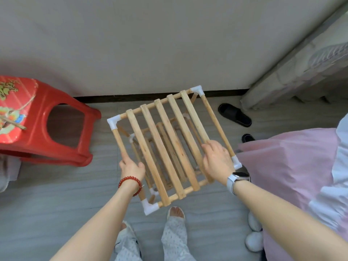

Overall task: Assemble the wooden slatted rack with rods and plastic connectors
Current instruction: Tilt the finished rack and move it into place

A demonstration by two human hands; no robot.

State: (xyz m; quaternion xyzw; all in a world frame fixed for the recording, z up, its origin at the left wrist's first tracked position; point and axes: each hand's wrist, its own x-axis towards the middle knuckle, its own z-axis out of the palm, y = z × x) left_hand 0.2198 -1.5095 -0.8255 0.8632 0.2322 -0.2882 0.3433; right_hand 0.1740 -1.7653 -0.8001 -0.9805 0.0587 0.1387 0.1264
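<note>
The wooden slatted rack [165, 146] stands on the floor in front of me, seen from above. Its top shelf has several slats on round rods, with white plastic connectors at the corners, such as the far one [197, 90] and the near one [149, 207]. A lower slatted shelf shows through the gaps. My left hand [131, 167] grips the left side rod near its front end. My right hand [218, 161] lies over the right end of the top shelf, fingers curled round a slat beside the right rod.
A red plastic stool [43, 121] stands to the left. A black slipper [234, 114] lies by the wall at the right. A pink bedspread [293, 178] fills the right side. My feet [176, 212] are just below the rack. The wall runs behind.
</note>
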